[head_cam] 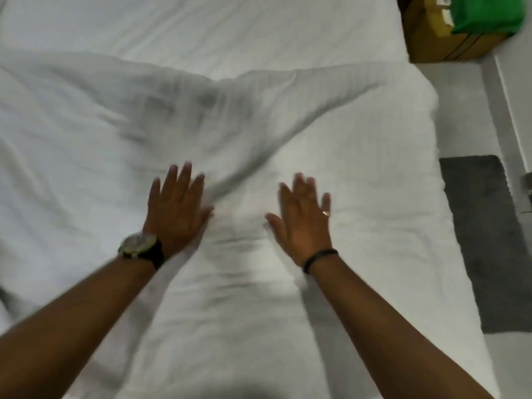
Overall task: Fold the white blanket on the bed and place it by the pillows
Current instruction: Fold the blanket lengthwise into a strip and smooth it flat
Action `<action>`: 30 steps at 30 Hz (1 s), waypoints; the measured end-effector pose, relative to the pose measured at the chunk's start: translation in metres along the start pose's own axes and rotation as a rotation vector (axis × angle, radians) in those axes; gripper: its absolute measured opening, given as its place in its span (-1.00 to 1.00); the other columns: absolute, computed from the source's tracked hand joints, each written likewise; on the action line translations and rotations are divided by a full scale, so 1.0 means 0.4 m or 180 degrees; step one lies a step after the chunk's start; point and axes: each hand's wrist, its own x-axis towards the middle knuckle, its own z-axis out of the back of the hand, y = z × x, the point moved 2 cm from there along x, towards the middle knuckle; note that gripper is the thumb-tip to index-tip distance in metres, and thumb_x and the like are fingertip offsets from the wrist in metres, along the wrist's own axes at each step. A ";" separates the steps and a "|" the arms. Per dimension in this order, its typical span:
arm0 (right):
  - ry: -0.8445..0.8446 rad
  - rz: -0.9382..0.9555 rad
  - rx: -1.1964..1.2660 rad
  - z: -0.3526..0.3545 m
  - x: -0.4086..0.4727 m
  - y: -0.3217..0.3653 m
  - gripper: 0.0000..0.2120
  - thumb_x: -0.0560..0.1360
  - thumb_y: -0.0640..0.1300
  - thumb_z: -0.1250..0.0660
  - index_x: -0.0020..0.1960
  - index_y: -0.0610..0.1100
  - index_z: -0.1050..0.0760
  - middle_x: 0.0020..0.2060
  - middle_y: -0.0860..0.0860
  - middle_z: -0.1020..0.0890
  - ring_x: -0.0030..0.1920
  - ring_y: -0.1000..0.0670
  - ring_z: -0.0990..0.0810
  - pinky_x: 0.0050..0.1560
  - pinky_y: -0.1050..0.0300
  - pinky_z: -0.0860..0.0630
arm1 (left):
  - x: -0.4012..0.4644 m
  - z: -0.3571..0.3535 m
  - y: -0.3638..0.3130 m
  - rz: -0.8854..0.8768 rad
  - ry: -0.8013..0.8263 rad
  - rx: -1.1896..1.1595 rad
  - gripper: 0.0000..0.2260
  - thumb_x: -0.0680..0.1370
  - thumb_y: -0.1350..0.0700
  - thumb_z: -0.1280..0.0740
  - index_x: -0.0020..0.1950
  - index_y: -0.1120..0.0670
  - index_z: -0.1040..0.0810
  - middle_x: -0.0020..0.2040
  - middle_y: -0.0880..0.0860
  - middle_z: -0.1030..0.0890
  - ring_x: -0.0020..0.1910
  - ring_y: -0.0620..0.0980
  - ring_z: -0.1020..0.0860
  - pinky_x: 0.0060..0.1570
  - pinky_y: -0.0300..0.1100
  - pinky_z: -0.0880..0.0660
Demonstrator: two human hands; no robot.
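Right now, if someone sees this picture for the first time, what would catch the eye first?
Two open hands lie flat, palms down, on the white blanket in the middle: the left hand with a watch at the wrist, the right hand with a ring. Against all the white, a green cloth on a box stands out at the top right, and a grey mat lies on the floor beside the bed.

Soft, even light washed the scene, motion blur smeared both hands point(178, 208) and the blanket point(259, 133), with faint shadows.
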 end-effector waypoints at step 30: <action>0.0117 -0.0097 -0.0051 0.022 0.499 0.079 -0.42 0.61 0.24 0.09 0.57 0.07 0.00 0.59 0.01 0.07 0.57 -0.10 0.21 0.45 -0.38 0.24 | 0.440 -0.171 0.088 0.0321 0.0498 0.0002 -0.16 0.44 -0.49 0.02 0.61 -0.09 0.07 0.63 0.05 0.10 0.59 0.13 0.18 0.44 0.38 0.18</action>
